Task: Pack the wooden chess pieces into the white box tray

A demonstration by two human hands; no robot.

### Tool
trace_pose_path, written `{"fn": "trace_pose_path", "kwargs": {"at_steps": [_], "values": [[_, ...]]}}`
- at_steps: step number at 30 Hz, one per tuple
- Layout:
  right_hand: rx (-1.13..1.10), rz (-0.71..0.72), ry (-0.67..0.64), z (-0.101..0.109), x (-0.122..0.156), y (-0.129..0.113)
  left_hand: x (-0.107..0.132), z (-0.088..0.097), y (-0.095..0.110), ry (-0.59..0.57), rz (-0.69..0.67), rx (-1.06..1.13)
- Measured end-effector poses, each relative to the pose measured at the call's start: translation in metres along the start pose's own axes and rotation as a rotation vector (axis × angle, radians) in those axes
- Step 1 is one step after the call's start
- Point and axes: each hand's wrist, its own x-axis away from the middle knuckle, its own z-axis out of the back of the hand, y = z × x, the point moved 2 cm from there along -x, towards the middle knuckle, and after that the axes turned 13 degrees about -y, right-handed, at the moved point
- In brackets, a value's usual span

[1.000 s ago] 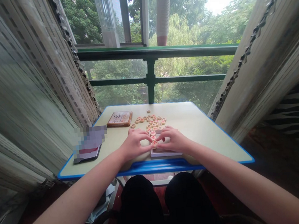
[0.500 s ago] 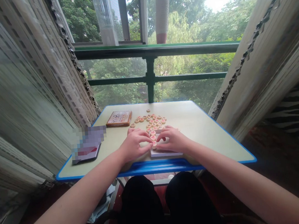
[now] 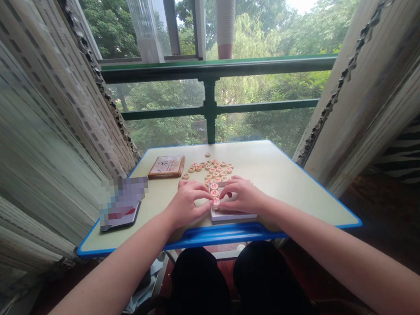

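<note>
My left hand (image 3: 191, 202) and my right hand (image 3: 246, 196) meet over a shallow white box tray (image 3: 234, 216) near the front of the table. Between their fingertips is a round xiangqi piece (image 3: 216, 204) with a red character, pinched from both sides at the tray's left end. Two more red-marked pieces, one of them this xiangqi piece (image 3: 214, 187), lie in a column just behind it. My right hand covers much of the tray's inside. Beyond the tray, several loose pieces (image 3: 217, 172) with red or dark characters lie scattered face up.
A flat brown-edged box (image 3: 166, 167) lies at the back left of the pale, blue-edged table (image 3: 283, 185). In front of it, a dark-edged, partly blurred device (image 3: 124, 210) rests by the left edge. A green railing (image 3: 209, 69) and curtains (image 3: 357, 64) stand beyond.
The view has shifted very slightly. Both hands keep their pinch on the same piece, with hardly any visible movement.
</note>
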Motion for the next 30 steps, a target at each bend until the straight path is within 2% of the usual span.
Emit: {"fn": "trace_pose_path", "kwargs": {"at_steps": [14,22,26,30], "values": [[-0.012,0.005,0.023,0.001,0.001,-0.002,0.0,0.0,0.0,-0.014,0.005,0.025],[-0.075,0.001,0.051,0.015,-0.001,0.003,0.0,0.001,-0.004,0.077,0.071,0.062],[-0.066,-0.038,0.039,0.028,-0.01,0.011,-0.012,0.006,-0.014,0.144,0.155,0.139],[-0.048,-0.162,0.065,0.039,-0.026,0.028,-0.032,0.009,-0.03,0.135,0.245,0.181]]}}
